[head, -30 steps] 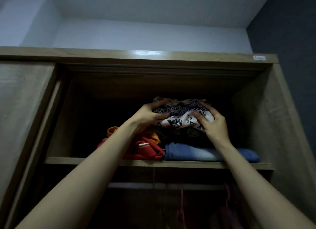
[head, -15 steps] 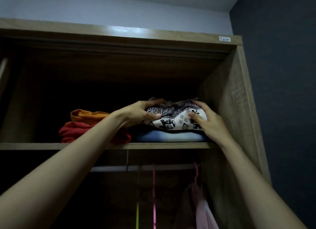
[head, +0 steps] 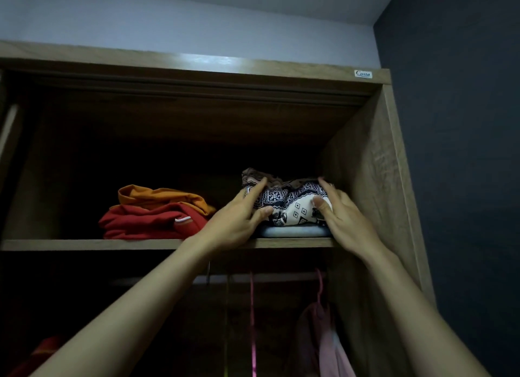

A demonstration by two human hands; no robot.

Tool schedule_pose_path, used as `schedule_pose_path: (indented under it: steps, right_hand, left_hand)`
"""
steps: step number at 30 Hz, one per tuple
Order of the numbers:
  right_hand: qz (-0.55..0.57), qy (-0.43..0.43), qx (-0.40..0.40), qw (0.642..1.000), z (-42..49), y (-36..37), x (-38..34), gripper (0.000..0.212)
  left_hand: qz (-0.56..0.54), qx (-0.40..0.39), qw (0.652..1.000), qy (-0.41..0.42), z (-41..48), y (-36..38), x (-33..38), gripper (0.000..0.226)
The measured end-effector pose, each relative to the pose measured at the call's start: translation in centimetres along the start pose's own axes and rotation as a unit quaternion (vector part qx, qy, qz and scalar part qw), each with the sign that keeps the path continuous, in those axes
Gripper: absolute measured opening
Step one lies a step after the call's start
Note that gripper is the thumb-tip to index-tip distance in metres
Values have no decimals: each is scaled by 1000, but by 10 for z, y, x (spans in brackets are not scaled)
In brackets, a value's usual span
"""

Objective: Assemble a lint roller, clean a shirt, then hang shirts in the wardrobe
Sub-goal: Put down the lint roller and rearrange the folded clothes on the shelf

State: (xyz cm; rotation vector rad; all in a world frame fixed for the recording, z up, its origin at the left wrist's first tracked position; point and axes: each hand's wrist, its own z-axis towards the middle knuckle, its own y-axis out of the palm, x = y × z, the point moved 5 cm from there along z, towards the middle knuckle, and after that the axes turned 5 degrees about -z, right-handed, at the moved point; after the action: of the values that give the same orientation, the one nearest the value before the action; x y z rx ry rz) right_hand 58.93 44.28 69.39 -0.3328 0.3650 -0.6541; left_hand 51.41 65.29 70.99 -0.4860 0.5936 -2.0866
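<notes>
Head view, looking up into the wardrobe. The upper shelf carried two stacks. At its right end, against the right side panel, the folded patterned garment lay on top of a folded blue garment that sat at the shelf's front edge. Half a second earlier the same bundle was held with fingers curled around both flanks; a second earlier it stood further left, above the darker pile near the red stack. It had therefore been carried to the right corner and set down. Nearer the middle of the shelf, well apart from it, the red stack bore an orange garment. Below the shelf a rail held a pink hanger with a pale pink shirt, at the right end.

The left hand was loosening: fingers extended, index tip and thumb touching the bundle's left flank, no closed grasp. The right hand was likewise opened, thumb pressed on the front of the cloth and fingers laid along its right side next to the panel. Judged from this, the folded item was being settled and released; the hanging of shirts on the rail appeared partly done, and no lint roller was visible.
</notes>
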Motion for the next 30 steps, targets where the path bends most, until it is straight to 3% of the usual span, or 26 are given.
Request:
schedule_pose_path:
  steps: [4,7,11,15,19,25,30]
  right_hand:
    - [-19,-19,91,996,-7,-9,-16,67]
    - [-22,-62,149,987,-13,-8,-42,68]
    - [61,-106,156,980,-10,8,-82,64]
    - [160,-146,133,967,-11,31,-133,56]
    - [186,-138,81,969,-9,61,-171,53]
    - [93,-84,54,991,-3,95,-197,52]
    - [35,-47,45,997,9,100,-207,55]
  left_hand:
    - [34,22,999,11,-15,-9,2,68]
    - [50,105,992,52,-31,-38,6,62]
    - [84,179,970,140,-62,-84,7,47]
    - [95,256,956,108,-90,-135,-20,41]
    - [84,208,973,57,-104,-165,-59,47]
    - [44,106,992,-60,-116,-180,-115,59]
    - [-74,63,986,-132,-117,-181,-131,69]
